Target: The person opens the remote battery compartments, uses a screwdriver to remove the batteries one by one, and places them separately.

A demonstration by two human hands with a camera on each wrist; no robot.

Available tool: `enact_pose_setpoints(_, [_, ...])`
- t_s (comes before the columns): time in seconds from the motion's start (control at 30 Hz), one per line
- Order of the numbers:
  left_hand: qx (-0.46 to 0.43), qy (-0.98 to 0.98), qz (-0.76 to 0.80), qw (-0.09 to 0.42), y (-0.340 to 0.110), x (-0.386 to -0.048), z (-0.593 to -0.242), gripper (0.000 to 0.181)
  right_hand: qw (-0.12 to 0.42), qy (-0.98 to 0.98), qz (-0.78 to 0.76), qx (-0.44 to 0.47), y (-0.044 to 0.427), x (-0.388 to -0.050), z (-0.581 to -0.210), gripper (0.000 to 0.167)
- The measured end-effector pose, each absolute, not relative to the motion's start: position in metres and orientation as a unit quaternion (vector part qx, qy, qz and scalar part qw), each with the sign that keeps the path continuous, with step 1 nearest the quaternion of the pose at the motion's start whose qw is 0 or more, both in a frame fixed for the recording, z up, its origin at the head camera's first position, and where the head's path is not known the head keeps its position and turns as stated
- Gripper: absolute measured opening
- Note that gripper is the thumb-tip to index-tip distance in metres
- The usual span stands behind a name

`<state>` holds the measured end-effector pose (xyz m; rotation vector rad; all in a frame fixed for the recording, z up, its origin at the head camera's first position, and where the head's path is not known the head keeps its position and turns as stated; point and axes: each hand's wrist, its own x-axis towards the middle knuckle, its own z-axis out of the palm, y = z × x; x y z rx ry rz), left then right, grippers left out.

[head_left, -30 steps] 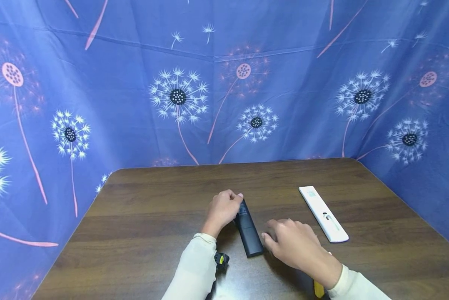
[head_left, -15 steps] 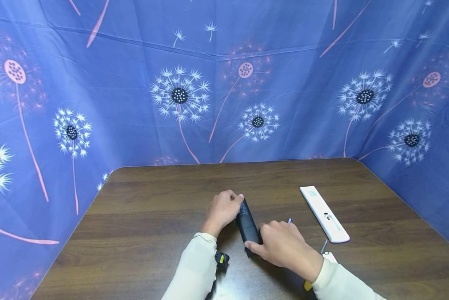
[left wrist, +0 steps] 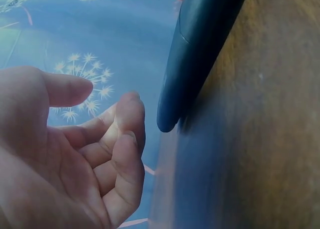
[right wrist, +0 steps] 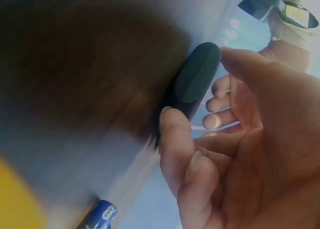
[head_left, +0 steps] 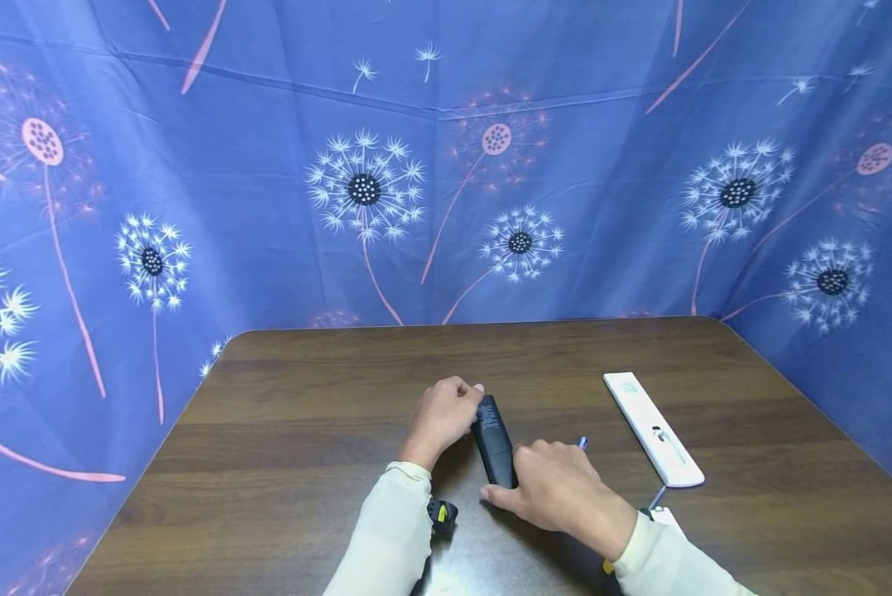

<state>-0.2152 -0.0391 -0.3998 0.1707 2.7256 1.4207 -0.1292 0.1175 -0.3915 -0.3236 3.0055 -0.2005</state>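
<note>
We see a blue dandelion-printed cloth [head_left: 252, 190] hanging beyond the black remote [head_left: 496, 443], and a brown table [head_left: 327, 397] beneath the remote. Well to the remote's right lies a slim white case [head_left: 640, 410] with a dark opening and a long recess; we cannot make out what they hold. At the remote's near end, the right hand [head_left: 565, 490] pinches it between thumb and finger. Just beside its far end, the left hand [head_left: 438, 418] is half open, fingers loosely curled around nothing. A seamed panel covers the remote's near part, hiding the inside from us. A blue cylinder [right wrist: 99, 216] shows to its right.
</note>
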Motion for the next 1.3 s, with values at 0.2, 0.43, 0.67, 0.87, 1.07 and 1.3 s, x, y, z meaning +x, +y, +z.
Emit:
enact_pose_setpoints(0.2, [0.056,0.885,0.461,0.031,-0.037,-0.215,-0.401,0.032,0.034,0.991,-0.069,-0.112,0.114,-0.128,-0.394,0.054])
enact_pose_setpoints(0.43, [0.057,0.888,0.455,0.030,-0.035,-0.214,-0.400,0.033,0.005,0.990,-0.084,-0.111,0.113,-0.125,-0.396,0.046])
enact_pose_setpoints(0.67, [0.057,0.891,0.449,0.035,-0.037,-0.213,-0.400,0.035,0.014,0.988,-0.120,-0.096,0.113,-0.127,-0.393,0.043])
enact_pose_setpoints(0.87, [0.061,0.888,0.454,0.050,-0.035,-0.213,-0.403,0.035,-0.004,0.987,-0.142,-0.077,0.116,-0.129,-0.390,0.039])
enact_pose_setpoints(1.07, [0.053,0.876,0.476,0.057,-0.030,-0.211,-0.405,0.032,-0.040,0.979,-0.184,-0.077,0.119,-0.131,-0.388,0.033])
enact_pose_setpoints(1.3, [0.034,0.862,0.503,0.058,-0.024,-0.209,-0.406,0.039,-0.052,0.974,-0.211,-0.065,0.120,-0.131,-0.385,0.025])
